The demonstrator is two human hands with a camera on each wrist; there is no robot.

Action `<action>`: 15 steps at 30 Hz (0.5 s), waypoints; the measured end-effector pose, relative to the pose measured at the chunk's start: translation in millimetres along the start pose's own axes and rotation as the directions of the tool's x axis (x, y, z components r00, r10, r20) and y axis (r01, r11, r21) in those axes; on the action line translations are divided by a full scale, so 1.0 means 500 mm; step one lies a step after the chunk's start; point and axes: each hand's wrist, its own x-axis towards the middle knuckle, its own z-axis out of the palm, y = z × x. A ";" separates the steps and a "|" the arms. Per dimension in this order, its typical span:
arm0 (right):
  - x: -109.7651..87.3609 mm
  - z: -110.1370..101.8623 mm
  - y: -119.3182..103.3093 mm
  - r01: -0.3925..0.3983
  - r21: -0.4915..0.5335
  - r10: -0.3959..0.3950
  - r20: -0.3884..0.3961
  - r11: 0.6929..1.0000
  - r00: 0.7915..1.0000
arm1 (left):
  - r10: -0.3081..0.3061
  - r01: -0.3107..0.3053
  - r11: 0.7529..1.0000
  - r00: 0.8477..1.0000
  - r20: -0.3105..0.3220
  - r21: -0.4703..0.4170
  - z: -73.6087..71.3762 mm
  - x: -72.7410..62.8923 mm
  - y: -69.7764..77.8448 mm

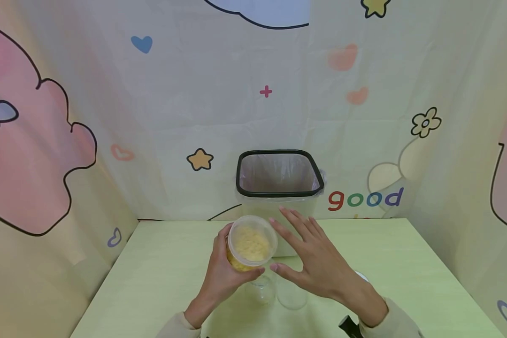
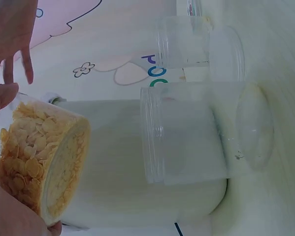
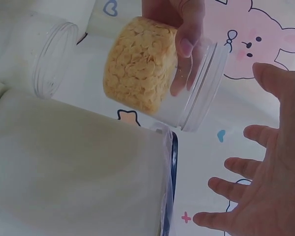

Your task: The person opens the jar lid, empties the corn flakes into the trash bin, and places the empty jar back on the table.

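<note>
My left hand (image 1: 221,270) grips a clear plastic jar (image 2: 76,113), partly filled with golden cornflakes (image 3: 140,64), above the table. A translucent round lid (image 1: 253,241) covers its top, tilted toward the head camera. Fingers and thumb wrap round the jar's side. To the right of the lid, my right hand (image 1: 317,253) is spread, fingers extended and apart from the jar. In the right wrist view, a gap shows between that hand and the lid. Below the hands stand two clear jars (image 1: 262,292) (image 2: 184,42) with no contents showing.
A pale bin (image 2: 117,147) with a black rim (image 1: 279,193) and a clear plastic liner stands behind the jars, toward the back of the light green table (image 1: 160,277). A printed curtain (image 1: 186,94) hangs behind and on both sides. A small dark object (image 1: 349,326) shows near the right wrist.
</note>
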 end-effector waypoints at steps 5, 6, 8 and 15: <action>0.009 -0.002 -0.005 0.017 0.018 -0.017 -0.019 1.000 1.000 | 0.068 -0.068 0.997 0.998 -0.017 0.043 0.015 0.000 0.008; 0.011 -0.002 -0.007 0.020 0.021 -0.020 -0.020 1.000 1.000 | 0.082 -0.081 0.995 0.996 -0.017 0.050 0.018 0.001 0.009; 0.015 -0.001 -0.009 0.028 0.030 -0.027 -0.029 0.999 0.999 | 0.110 -0.108 0.992 0.994 -0.020 0.062 0.025 0.001 0.012; 0.021 0.006 -0.018 0.032 0.038 -0.030 -0.052 0.999 0.998 | 0.206 -0.195 0.971 0.976 -0.067 0.137 0.051 0.006 0.017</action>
